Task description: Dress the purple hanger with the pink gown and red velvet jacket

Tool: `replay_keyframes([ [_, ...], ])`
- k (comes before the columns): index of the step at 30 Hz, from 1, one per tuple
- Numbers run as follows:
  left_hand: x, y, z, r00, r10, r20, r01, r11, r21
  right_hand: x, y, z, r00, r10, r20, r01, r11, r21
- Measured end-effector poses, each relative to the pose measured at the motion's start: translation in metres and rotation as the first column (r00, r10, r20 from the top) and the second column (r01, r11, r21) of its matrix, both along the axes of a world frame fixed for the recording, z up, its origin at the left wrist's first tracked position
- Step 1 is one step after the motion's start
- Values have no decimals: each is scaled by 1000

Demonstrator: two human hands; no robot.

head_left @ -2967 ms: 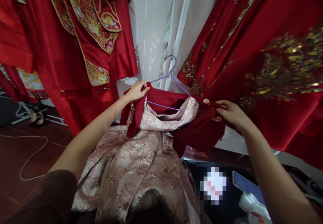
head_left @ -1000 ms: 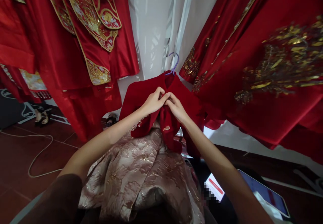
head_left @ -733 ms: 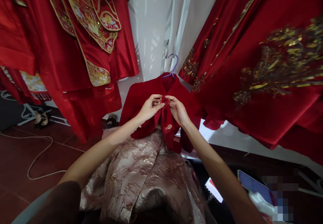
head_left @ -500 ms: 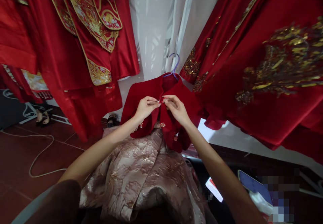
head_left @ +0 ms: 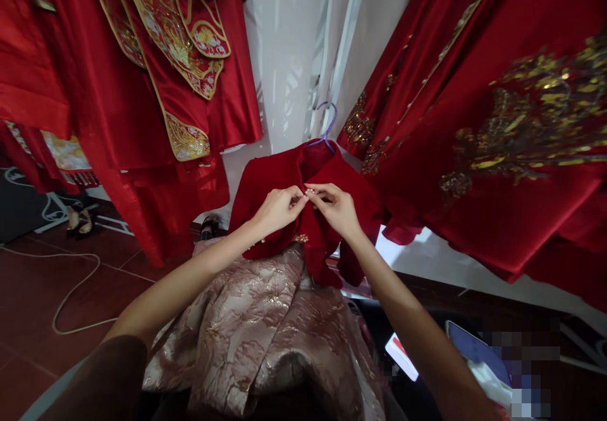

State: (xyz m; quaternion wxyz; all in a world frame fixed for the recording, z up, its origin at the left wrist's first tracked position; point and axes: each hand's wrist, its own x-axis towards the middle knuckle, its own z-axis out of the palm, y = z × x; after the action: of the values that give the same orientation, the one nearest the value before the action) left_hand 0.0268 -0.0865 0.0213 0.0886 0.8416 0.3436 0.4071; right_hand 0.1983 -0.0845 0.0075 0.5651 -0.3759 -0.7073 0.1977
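Both hands are working at frame centre on the dark red velvet jacket (head_left: 284, 181), which is hanging on a thin purple wire hanger (head_left: 329, 124); only the hanger's hook is showing above the collar. My left hand (head_left: 275, 209) is pinching the left front edge of the jacket just below the collar, thumb and forefinger closed on the fabric. My right hand (head_left: 336, 206) is pinching the opposite front edge the same way. The fingertips of both hands are meeting at a small pearly fastener (head_left: 309, 191) on the front opening; I cannot tell whether it is fastened. A pink and gold brocade dress (head_left: 265, 320) is hanging under the jacket and spreading down toward the bottom centre of the frame. My brown sleeve (head_left: 99, 383) is showing at lower left. A bright red satin robe with gold embroidered panels (head_left: 156, 61) is filling the upper left, and another red robe with heavy gold embroidery (head_left: 497, 124) is filling the right side, its edge just beside the jacket's shoulder. A white wall (head_left: 284, 61) is showing between them at top centre. A white cable (head_left: 71, 294) is lying looped on the dark red tiled floor (head_left: 28, 307) at lower left. A flat dark-screened tablet (head_left: 467, 348) is lying at lower right.
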Motion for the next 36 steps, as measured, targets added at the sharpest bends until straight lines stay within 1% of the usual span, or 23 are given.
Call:
replay_keyframes([
  [4, 1, 0, 1, 1000, 21, 5, -21, 1000, 5, -1, -4, 2, 995, 77, -58, -79, 996, -31],
  [7, 2, 1, 0, 999, 24, 26, -24, 1000, 2, 0, -6, 2, 994, 91, -64, -93, 995, -30],
  [11, 1, 2, -1, 1000, 8, 4, -8, 1000, -6, 3, -6, 3, 992, 119, -43, -121, 992, -44],
  [18, 0, 4, -2, 998, 5, -70, -2, 999, 40, 5, -2, 7, 998, 50, 49, -50, 999, -9],
  [26, -2, 1, 2, 992, -15, -128, 26, 996, 88, 5, -1, 9, 993, 99, 69, -96, 994, -58],
  [29, -1, 0, 1, 991, -35, -129, 46, 996, 80, 3, -1, 9, 991, 71, 111, -63, 996, -69],
  [31, 1, 1, -3, 992, -26, -127, 36, 996, 78, 1, 1, 7, 992, 37, 121, -30, 998, -55],
  [33, 3, 1, -6, 993, 2, -118, 7, 997, 75, -2, 4, 3, 997, 23, 78, -19, 998, -56],
  [36, 5, 2, -11, 995, 12, -95, -7, 999, 50, -4, 10, -2, 997, 4, -80, -15, 990, -143],
])
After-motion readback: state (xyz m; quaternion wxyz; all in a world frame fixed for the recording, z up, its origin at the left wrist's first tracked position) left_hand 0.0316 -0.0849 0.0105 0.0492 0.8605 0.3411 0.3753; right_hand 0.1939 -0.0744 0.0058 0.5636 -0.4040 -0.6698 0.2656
